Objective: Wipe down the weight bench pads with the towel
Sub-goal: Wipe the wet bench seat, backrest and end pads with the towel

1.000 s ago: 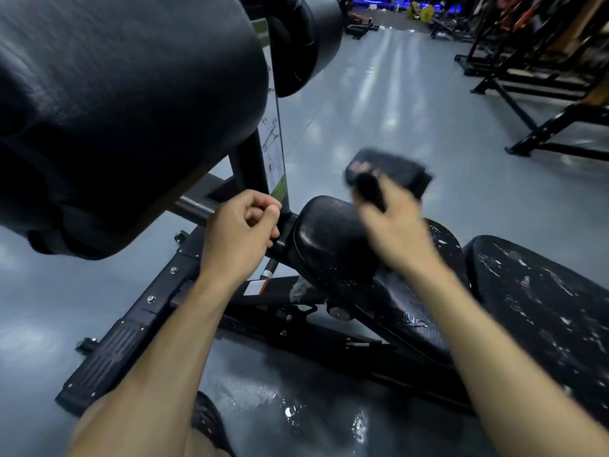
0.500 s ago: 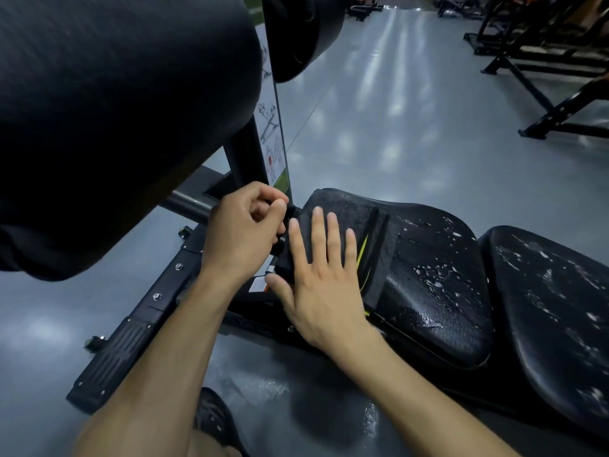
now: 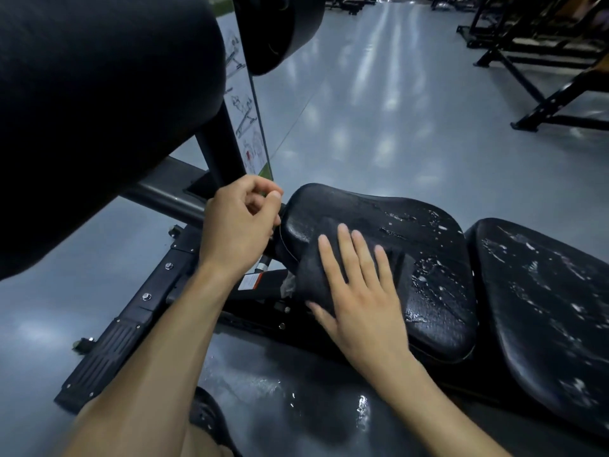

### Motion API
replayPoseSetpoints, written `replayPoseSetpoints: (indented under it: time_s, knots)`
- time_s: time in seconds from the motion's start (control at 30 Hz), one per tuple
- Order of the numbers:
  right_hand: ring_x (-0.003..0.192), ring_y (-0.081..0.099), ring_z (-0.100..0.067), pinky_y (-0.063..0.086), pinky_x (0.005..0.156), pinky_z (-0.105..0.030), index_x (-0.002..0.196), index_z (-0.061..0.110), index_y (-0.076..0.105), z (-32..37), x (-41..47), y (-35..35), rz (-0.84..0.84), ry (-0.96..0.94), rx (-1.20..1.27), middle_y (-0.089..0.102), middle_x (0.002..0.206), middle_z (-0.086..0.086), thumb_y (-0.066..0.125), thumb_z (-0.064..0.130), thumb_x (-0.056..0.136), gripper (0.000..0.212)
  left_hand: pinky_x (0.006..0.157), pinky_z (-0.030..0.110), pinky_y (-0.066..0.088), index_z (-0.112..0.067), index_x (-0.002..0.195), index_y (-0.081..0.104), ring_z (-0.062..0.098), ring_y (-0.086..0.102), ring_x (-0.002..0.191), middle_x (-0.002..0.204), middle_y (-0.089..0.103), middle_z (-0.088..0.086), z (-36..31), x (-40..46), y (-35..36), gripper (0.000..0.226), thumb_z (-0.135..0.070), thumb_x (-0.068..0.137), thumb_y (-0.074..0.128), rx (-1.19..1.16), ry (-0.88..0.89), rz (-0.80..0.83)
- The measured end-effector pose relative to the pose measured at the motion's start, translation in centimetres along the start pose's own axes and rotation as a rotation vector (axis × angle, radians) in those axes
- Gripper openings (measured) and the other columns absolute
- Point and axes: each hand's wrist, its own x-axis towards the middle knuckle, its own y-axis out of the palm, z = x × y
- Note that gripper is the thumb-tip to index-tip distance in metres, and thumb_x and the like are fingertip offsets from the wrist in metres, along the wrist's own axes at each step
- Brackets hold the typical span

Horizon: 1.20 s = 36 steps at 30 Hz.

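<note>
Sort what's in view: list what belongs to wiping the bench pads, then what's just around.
In the job: towel, seat pad, back pad, right hand pressing the towel.
Just around: roller pad, instruction sticker, other gym frames, left hand.

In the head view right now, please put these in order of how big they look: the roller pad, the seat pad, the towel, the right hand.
1. Roller pad, though its nearness to the camera enlarges it.
2. Seat pad.
3. Right hand and towel: alike; the hand hides part of the towel.
</note>
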Motion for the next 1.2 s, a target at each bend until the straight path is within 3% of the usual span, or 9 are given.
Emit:
replayPoseSetpoints:
  time_s: [0.17,0.3,0.4,0.57,0.7,0.9,1.03,1.13,1.2]
  knots:
    - [0.154,0.018,-0.039,0.023,0.121,-0.059,0.16,0.01,0.023,-0.7,-3.0,0.6,-0.003,0.058,-0.122,0.016,0.167,-0.02,0.067,0.047,0.089,0.092,0.058,0.016,0.053,-0.025,0.092,0.071,0.003,0.064,0.057,0.066,0.07,-0.003,0.3,-0.1,-1.5,0.01,-0.022,0.097,0.063,0.015,0.006,-0.002]
    - [0.152,0.014,-0.047,0.017,0.121,-0.061,0.159,0.002,0.02,4.5,3.1,1.7,-0.024,0.095,-0.062,0.013,0.166,-0.026,0.068,0.039,0.091,0.091,0.056,0.017,0.053,-0.021,0.092,0.072,0.003,0.062,0.053,0.064,0.069,-0.001,0.1,-0.4,-1.8,0.01,-0.019,0.096,0.063,-0.006,-0.004,-0.028]
    - [0.154,0.013,-0.044,0.013,0.123,-0.058,0.16,0.004,0.017,6.3,6.7,1.6,-0.022,0.045,0.006,0.012,0.167,-0.024,0.058,0.041,0.097,0.083,0.061,0.027,0.058,-0.021,0.093,0.072,0.007,0.063,0.052,0.063,0.07,-0.003,-0.3,-1.1,-1.1,0.01,-0.018,0.096,0.062,-0.029,0.001,-0.031]
    - [0.156,0.014,-0.034,0.021,0.123,-0.052,0.161,0.011,0.018,0.7,-1.2,0.9,-0.022,-0.019,-0.072,0.013,0.169,-0.014,0.053,0.042,0.095,0.081,0.069,0.042,0.061,-0.026,0.089,0.071,0.013,0.068,0.061,0.063,0.07,-0.002,-0.4,-2.0,-0.3,0.011,-0.022,0.095,0.063,-0.021,0.034,0.053]
    - [0.155,0.019,-0.032,0.026,0.121,-0.053,0.159,0.01,0.026,-2.8,-5.7,0.0,0.013,0.0,-0.1,0.019,0.168,-0.013,0.045,0.04,0.096,0.073,0.072,0.039,0.061,-0.027,0.088,0.071,0.011,0.069,0.064,0.065,0.071,-0.004,-0.3,-1.4,-0.8,0.012,-0.022,0.096,0.062,0.035,0.048,0.098]
    - [0.156,0.015,-0.032,0.016,0.125,-0.05,0.16,0.009,0.021,0.2,2.3,0.2,0.042,-0.067,0.035,0.016,0.169,-0.013,0.033,0.051,0.099,0.075,0.072,0.034,0.061,-0.027,0.089,0.07,0.005,0.068,0.063,0.065,0.071,-0.006,0.1,-0.5,-0.8,0.011,-0.025,0.096,0.062,0.085,0.041,0.099]
    - [0.157,0.009,-0.023,0.006,0.127,-0.041,0.162,0.017,0.018,-0.6,9.6,-0.6,0.185,-0.125,0.219,0.013,0.17,-0.005,0.021,0.061,0.1,0.076,0.072,0.036,0.06,-0.028,0.089,0.069,0.007,0.068,0.063,0.066,0.071,-0.006,0.6,0.1,-0.9,0.01,-0.028,0.096,0.061,0.093,0.027,0.087]
    - [0.149,0.032,-0.027,0.022,0.118,-0.04,0.154,0.017,0.039,-2.4,15.0,-0.3,0.219,-0.037,0.326,0.037,0.161,-0.01,0.033,0.056,0.104,0.064,0.067,0.028,0.058,-0.029,0.09,0.069,0.005,0.067,0.062,0.066,0.071,-0.007,0.7,0.4,-0.9,0.011,-0.029,0.097,0.06,0.101,0.013,0.072]
    - [0.129,0.054,-0.033,0.039,0.102,-0.042,0.134,0.022,0.059,-2.8,18.2,0.0,0.246,0.131,0.36,0.062,0.137,-0.012,0.033,0.059,0.102,0.056,0.058,0.016,0.052,-0.03,0.091,0.068,0.004,0.067,0.06,0.066,0.071,-0.006,0.7,0.4,-0.8,0.012,-0.026,0.098,0.06,0.086,0.0,0.056]
